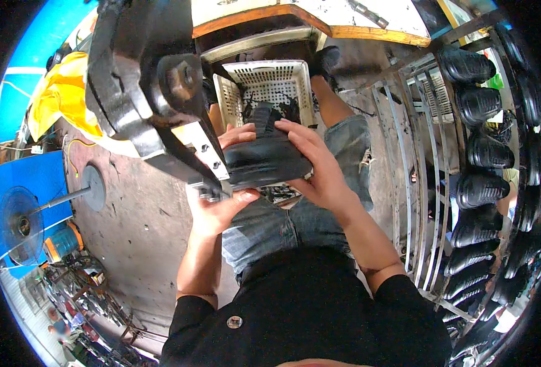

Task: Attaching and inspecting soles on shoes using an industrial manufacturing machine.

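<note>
Concrete floor (142, 244) surrounds the crate (306, 98); above it, my half-curled left hand (212, 214) and right hand (324, 174) grip a black shoe (267, 162) between them.

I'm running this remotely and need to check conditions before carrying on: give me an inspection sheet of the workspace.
Surface: grey floor with small dark scraps; wood-edged bench ahead, a dark cylindrical tool on it.
Job's things: black shoe held beside the dark machine; contact between them unclear.
Clutter: black scraps in the pale basket between the legs.
Hands: left hand grips the shoe's left end, partly hidden by the machine; right hand grips its right end.
Cables: yellow cable on the floor near the fan's base.
Surroundings: fan at left; metal rack and rows of black shoes at right.
</note>
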The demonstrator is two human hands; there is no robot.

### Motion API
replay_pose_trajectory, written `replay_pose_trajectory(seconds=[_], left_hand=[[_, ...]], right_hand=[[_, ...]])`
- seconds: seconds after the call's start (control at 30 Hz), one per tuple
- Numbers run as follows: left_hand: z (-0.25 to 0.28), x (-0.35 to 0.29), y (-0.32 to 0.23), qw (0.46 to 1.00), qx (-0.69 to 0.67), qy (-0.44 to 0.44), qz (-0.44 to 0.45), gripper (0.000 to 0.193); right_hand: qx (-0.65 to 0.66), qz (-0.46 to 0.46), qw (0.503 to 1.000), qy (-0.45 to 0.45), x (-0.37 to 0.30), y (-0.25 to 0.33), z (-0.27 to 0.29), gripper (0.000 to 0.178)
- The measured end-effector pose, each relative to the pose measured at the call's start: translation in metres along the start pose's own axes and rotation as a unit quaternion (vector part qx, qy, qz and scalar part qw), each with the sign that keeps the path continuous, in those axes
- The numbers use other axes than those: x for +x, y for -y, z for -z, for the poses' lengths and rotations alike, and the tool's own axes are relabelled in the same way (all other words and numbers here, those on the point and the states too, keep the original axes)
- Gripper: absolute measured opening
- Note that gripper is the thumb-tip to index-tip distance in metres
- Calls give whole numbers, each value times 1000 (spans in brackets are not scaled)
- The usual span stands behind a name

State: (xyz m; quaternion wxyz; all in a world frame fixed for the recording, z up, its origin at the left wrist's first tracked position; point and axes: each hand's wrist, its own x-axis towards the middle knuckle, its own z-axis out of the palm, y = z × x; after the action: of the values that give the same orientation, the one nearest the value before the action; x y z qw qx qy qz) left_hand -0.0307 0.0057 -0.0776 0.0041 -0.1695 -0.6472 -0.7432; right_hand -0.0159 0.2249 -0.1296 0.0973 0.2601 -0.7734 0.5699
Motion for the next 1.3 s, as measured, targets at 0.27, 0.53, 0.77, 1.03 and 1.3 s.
replay_pose_trajectory(seconds=[0.27, 0.53, 0.77, 1.03, 1.3], left_hand=[[-5, 1, 0, 999, -10, -30, 13, 76], [-10, 2, -3, 997, -43, -47, 39, 81], [-4, -16, -15, 982, -32, -91, 163, 81], [-3, -6, 4, 992, -78, -82, 59, 76], [10, -41, 29, 967, -191, -149, 76, 78]], right_hand=[[-61, -10, 998, 34, 14, 7, 24, 76], [-155, -8, 985, 77, 34, 30, 49, 71], [-206, -2, 971, 122, 50, 52, 67, 69], [-360, 26, 913, 189, 80, 93, 87, 63], [-409, 15, 876, 254, 108, 127, 83, 55]])
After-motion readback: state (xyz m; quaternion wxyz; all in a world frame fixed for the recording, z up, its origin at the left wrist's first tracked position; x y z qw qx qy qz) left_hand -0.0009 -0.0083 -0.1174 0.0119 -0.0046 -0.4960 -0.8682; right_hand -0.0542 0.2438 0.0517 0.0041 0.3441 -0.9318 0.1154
